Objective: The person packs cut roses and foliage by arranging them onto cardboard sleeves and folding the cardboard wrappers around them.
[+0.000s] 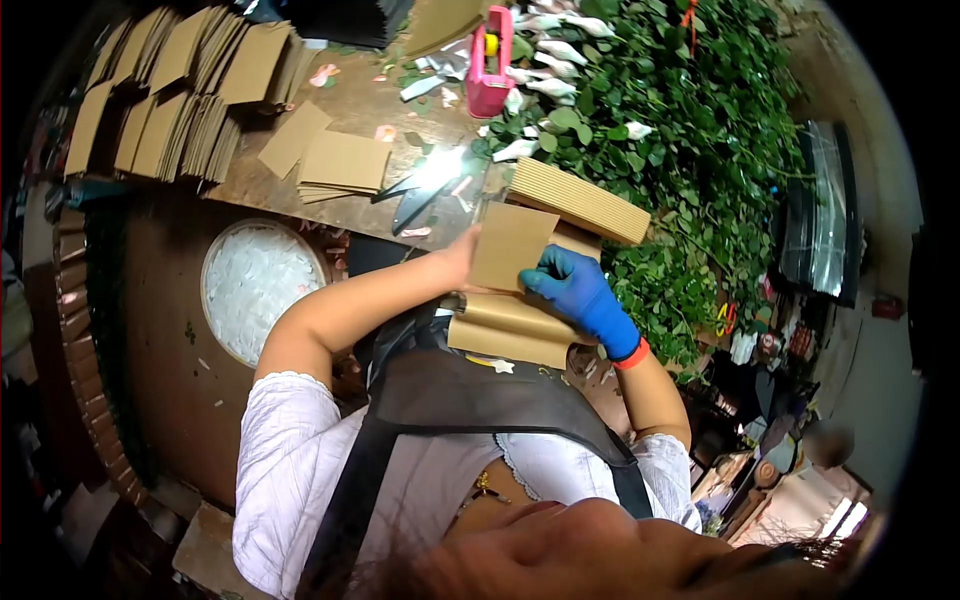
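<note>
My left hand [462,258] is bare and grips the left edge of a brown cardboard piece [512,245], with most of its fingers hidden behind the card. On my right hand [575,288] is a blue glove with greenish fingertips; its thumb and fingers are closed on the card's lower right edge. Beneath both hands a bent sheet of brown paper or card [515,335] lies across my lap. Just beyond the card, a ribbed corrugated cardboard strip [580,200] rests at the table's edge.
Scissors [410,200] and a small stack of cardboard pieces [345,163] lie on the wooden table [265,180]. Several card stacks [255,65] stand far left. A pink tape dispenser [490,75] sits beside leafy stems [680,130] with white-wrapped heads. A round container [260,285] of white pieces is at left.
</note>
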